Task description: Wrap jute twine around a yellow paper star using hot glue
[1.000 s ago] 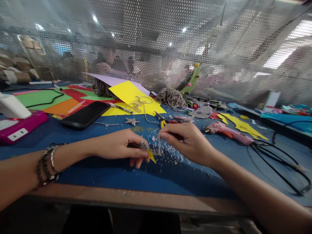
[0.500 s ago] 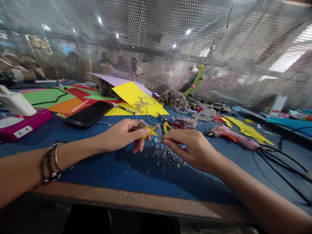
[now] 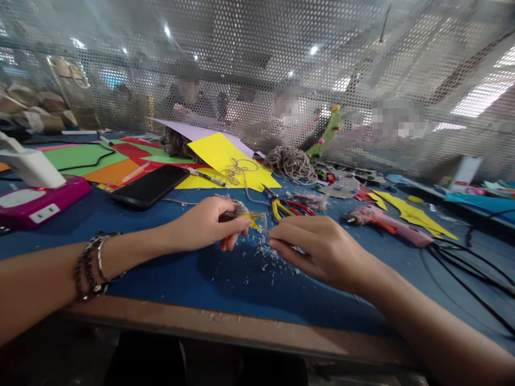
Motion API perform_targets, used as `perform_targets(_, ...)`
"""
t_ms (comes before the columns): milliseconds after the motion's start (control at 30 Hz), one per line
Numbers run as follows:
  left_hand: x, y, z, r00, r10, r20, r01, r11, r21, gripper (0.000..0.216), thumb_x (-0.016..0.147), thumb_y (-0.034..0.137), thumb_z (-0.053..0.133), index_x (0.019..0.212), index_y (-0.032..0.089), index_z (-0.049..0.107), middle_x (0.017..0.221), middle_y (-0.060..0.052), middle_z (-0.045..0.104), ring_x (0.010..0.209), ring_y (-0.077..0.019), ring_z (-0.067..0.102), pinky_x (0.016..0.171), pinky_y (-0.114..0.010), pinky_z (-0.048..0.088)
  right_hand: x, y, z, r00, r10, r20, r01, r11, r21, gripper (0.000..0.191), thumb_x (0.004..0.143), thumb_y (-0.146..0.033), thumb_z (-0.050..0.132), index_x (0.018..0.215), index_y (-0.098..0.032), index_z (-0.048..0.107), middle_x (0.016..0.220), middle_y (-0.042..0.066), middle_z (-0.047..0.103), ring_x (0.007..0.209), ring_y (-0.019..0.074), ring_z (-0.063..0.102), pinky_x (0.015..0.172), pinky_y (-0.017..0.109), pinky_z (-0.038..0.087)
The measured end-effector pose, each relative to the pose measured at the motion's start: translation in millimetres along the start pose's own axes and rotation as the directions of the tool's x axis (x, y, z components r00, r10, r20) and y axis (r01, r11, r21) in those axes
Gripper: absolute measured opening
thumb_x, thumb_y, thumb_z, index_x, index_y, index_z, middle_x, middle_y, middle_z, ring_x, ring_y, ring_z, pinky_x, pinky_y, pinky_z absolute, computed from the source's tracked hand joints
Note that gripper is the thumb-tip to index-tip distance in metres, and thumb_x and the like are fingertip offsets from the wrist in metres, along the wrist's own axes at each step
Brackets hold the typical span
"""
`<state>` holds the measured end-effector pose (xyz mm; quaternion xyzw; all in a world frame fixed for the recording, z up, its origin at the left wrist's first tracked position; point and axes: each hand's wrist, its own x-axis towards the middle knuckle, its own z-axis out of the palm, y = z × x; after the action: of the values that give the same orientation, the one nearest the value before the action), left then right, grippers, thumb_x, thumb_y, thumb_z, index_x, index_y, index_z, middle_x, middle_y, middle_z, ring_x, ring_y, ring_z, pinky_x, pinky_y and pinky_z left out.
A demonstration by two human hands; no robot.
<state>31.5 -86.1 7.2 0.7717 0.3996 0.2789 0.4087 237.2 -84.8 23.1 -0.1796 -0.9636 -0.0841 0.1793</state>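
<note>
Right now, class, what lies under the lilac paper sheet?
A bundle of gray cord shows beneath the left part of the lilac paper sheet; farther right, the yellow sheet hides what's underneath.

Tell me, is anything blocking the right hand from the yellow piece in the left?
Nothing visible stands between the right hand and the yellow piece; only a grey strand spans the gap. The pliers lie beyond.

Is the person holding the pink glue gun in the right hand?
No, the pink glue gun lies on the blue table, while the right hand pinches a gray cord.
</note>
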Motion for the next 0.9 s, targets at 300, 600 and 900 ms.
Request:
perform_targets(300, -2.0, 1.2, 4.2, 0.991, 0.058, 0.12, -0.08, 0.979, 0.185, 0.024, 0.083, 0.028, 0.043, 0.068, 0.014, 0.054, 0.049, 0.004, 0.056, 0.048, -0.0072, 0.052, 0.05, -0.016, 0.037, -0.6, -2.7, -2.6, 1.0, -0.011, -0.023, 0.011, 1.0, 0.026, 0.025, 0.087, -0.02, 0.034, 0.066, -0.017, 0.045, 0.057, -0.002, 0.044, 0.051, 0.0074, 0.036, 0.05, 0.02, 0.03)
perform_targets(600, -4.8, 0.1, 5.3, 0.931, 0.198, 0.307, -0.29, 0.913, 0.289, 0.023, 0.085, 0.025, 0.043, 0.072, 0.013, 0.058, 0.056, 0.0, 0.061, 0.054, -0.0084, 0.056, 0.053, -0.015, 0.038, 4.8, -1.8, -4.2, 1.0, 0.008, 0.024, -0.013, 0.973, 0.229, 0.025, 0.088, -0.021, 0.032, 0.064, -0.018, 0.034, 0.058, -0.003, 0.037, 0.052, 0.0066, 0.032, 0.051, 0.02, 0.027)
perform_targets(900, -5.0, 1.8, 5.1, 0.928, 0.203, 0.314, -0.259, 0.955, 0.147, 0.019, 0.085, 0.023, 0.043, 0.078, 0.013, 0.058, 0.058, 0.001, 0.059, 0.048, -0.0065, 0.054, 0.05, -0.013, 0.041, 4.8, -1.4, -0.1, 0.99, 0.101, 0.102, -0.139, 0.861, 0.489, 0.026, 0.089, -0.021, 0.031, 0.063, -0.017, 0.036, 0.058, -0.004, 0.037, 0.052, 0.0055, 0.032, 0.053, 0.018, 0.029)
